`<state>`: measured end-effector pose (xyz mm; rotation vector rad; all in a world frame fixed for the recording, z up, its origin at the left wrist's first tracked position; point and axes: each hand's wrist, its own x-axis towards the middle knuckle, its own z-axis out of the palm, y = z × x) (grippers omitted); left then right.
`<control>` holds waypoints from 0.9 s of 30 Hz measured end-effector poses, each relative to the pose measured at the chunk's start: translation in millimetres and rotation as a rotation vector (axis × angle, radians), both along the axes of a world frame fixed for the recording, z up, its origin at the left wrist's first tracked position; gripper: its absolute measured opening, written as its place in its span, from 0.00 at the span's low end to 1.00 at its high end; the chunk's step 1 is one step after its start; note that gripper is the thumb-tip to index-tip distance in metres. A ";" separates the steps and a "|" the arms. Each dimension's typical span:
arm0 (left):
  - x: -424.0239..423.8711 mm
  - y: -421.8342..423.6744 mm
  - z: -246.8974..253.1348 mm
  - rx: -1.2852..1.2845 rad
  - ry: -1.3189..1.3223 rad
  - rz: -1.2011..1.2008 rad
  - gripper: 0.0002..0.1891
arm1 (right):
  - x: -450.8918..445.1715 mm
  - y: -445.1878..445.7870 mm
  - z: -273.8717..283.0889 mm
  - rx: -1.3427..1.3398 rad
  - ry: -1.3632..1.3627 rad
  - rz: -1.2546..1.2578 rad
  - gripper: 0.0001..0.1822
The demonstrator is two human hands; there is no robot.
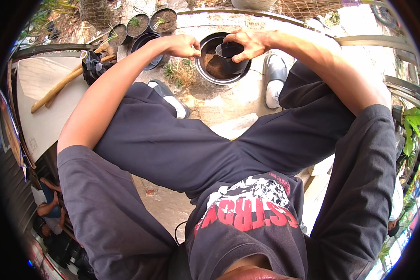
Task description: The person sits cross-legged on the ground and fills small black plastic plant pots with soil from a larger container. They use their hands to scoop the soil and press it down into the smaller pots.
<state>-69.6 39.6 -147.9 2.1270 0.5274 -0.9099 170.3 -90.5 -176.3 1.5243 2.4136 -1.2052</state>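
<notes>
My right hand (246, 45) grips the rim of a small black plastic pot (235, 65), fingers on its far side and thumb near its mouth. The pot sits tilted inside a wide black plastic tub (222, 82), against brown soil (214, 66). My left hand (183, 46) is beside the tub's left rim with its fingers curled together. Whether it pinches something or touches the rim is too small to tell. Both hands are bare, out in front of my spread knees.
Several black pots (163, 21) with soil and small plants stand beyond my left hand, near another black container (153, 61). Grass (182, 71) grows beside the tub. Left lie a pale board (38, 80), a wooden handle (57, 89) and a black plastic bag (94, 66). A person (50, 206) sits far left.
</notes>
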 end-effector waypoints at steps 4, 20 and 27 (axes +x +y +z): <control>-5.1 1.8 -7.8 -0.004 0.013 -0.006 0.20 | -4.1 2.2 1.1 0.009 -0.026 0.010 0.47; -1.9 1.7 2.4 0.115 -0.036 -0.113 0.27 | -31.0 1.7 -11.1 0.319 -0.139 0.311 0.57; 0.0 -2.5 0.7 0.211 -0.045 -0.170 0.40 | -48.9 -12.1 -30.9 0.285 -0.214 0.402 0.56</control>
